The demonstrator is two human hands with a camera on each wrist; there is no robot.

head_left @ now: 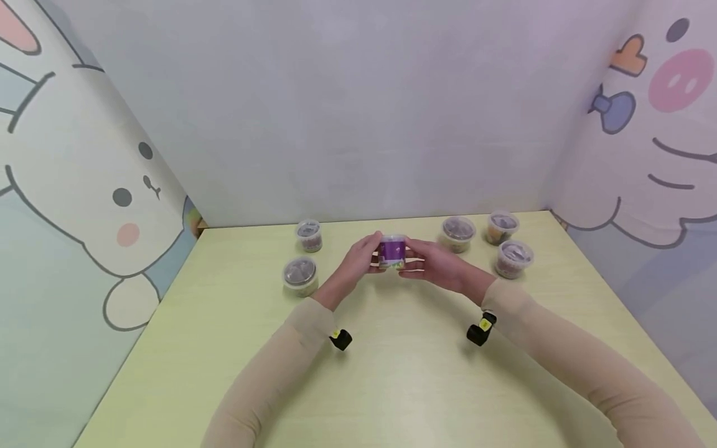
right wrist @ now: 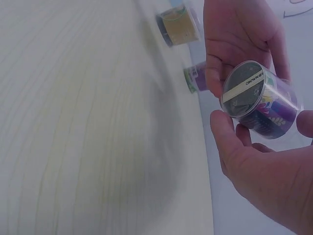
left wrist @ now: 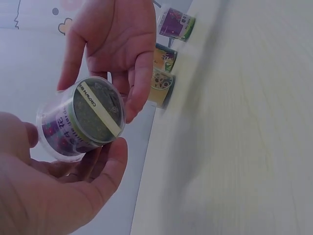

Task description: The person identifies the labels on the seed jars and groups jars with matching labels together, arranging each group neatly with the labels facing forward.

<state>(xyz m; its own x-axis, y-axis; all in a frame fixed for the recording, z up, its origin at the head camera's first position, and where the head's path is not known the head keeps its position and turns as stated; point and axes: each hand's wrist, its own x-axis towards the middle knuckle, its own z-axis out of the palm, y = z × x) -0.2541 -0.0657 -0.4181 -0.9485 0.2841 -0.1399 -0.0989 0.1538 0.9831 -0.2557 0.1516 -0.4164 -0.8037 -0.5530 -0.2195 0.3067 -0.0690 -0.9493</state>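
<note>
A small clear plastic cup (head_left: 392, 251) with a purple printed label is held up over the table between both hands. My left hand (head_left: 358, 258) grips its left side, thumb near the upper rim and fingers lower down. From the right, my right hand (head_left: 437, 262) holds it the same way, fingers spread along the side. In the left wrist view the cup (left wrist: 83, 117) turns a dark round end to the camera, crossed by a pale strip (left wrist: 100, 108) with printed lettering. Flowers on the purple label show in the right wrist view of the cup (right wrist: 269, 105).
On the left stand two lidded cups, a smaller one (head_left: 309, 235) behind a wider one (head_left: 300, 275). Three more cups are grouped at the right: one (head_left: 458, 233) nearest the right hand, one (head_left: 501, 227) at the back, one (head_left: 513, 258) in front. A wall (head_left: 358, 124) rises behind the table.
</note>
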